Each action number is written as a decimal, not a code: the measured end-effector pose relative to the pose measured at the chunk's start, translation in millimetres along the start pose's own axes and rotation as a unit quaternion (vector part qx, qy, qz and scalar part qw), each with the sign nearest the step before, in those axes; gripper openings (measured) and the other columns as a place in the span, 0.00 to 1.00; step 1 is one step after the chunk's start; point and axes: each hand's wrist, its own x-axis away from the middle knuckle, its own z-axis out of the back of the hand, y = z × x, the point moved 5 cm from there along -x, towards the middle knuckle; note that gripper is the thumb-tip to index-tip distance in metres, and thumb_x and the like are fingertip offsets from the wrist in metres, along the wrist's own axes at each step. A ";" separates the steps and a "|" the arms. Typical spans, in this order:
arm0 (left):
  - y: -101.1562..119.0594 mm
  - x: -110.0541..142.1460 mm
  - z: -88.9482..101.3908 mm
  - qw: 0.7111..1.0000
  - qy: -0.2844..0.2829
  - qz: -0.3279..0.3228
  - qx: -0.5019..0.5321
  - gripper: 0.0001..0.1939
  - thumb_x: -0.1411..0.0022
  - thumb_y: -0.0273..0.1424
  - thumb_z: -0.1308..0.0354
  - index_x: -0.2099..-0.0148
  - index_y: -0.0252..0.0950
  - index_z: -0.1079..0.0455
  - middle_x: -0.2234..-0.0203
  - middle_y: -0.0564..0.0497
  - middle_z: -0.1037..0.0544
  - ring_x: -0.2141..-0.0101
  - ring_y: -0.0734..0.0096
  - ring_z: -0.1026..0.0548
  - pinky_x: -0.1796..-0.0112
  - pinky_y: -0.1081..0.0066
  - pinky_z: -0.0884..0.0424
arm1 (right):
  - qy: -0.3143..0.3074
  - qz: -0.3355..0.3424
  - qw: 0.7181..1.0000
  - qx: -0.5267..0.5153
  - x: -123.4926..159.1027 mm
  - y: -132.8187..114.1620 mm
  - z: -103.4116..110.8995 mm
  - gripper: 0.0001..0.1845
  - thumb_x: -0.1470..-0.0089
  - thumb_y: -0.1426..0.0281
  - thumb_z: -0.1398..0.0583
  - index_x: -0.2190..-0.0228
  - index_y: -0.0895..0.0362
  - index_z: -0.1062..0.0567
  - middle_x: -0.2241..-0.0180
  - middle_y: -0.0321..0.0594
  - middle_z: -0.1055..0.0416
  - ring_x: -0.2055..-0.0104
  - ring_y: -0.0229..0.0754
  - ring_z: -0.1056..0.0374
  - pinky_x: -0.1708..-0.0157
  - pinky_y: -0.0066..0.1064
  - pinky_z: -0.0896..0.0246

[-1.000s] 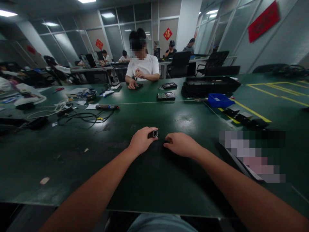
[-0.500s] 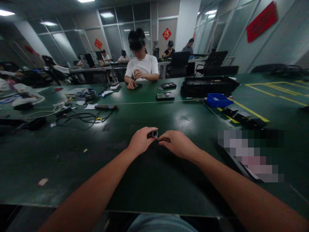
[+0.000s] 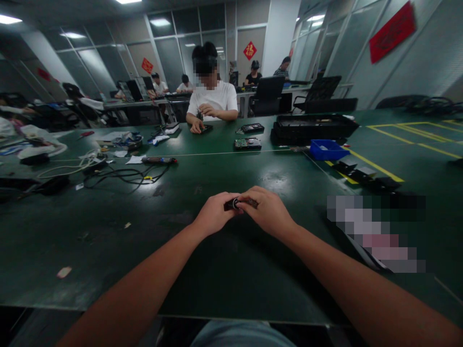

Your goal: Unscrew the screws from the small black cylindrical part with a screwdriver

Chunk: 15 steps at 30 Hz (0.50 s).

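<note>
My left hand is closed around a short dark tube with a shiny metal rim at its open end, which points to the right. My right hand is closed in a pinch, its fingertips at that rim. A small brownish piece shows between its fingers; what kind of part it is I cannot make out. Both hands meet above the green table, and the fingers hide much of the tube's end.
Black cables and a dark pen-like tool lie to the left. Circuit-board drives, a blue bin and a long black tray are farther off. Opposite sits a person in a white shirt. A blurred-out sheet lies right.
My right hand has moved up and left, bringing its fingertips from just beside the tube's open end onto the rim. The tube's opening, plainly visible before, is now partly covered.
</note>
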 end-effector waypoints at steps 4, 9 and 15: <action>2.8 -0.1 0.3 1.000 -0.005 -0.005 0.019 0.17 0.40 0.28 0.35 0.48 0.41 0.24 0.58 0.51 0.21 0.59 0.67 0.24 0.56 0.68 0.29 | 0.015 -0.013 1.000 0.010 0.3 0.5 -0.1 0.06 0.44 0.71 0.35 0.62 0.54 0.20 0.63 0.39 0.24 0.63 0.41 0.29 0.63 0.33 0.37; 3.6 -0.4 0.6 1.000 -0.006 -0.007 0.015 0.16 0.40 0.28 0.35 0.49 0.40 0.24 0.60 0.51 0.21 0.60 0.68 0.24 0.57 0.68 0.30 | 0.027 -0.033 0.999 0.016 0.3 2.8 2.7 0.05 0.45 0.69 0.34 0.64 0.55 0.21 0.65 0.39 0.24 0.66 0.40 0.31 0.67 0.32 0.39; 2.2 -0.1 -0.4 1.000 -0.006 -0.023 0.012 0.17 0.40 0.28 0.35 0.48 0.39 0.24 0.59 0.50 0.21 0.59 0.67 0.24 0.57 0.68 0.31 | 0.019 -0.049 0.998 0.021 -0.3 5.4 0.9 0.06 0.46 0.67 0.33 0.64 0.55 0.22 0.67 0.38 0.23 0.66 0.40 0.30 0.68 0.31 0.40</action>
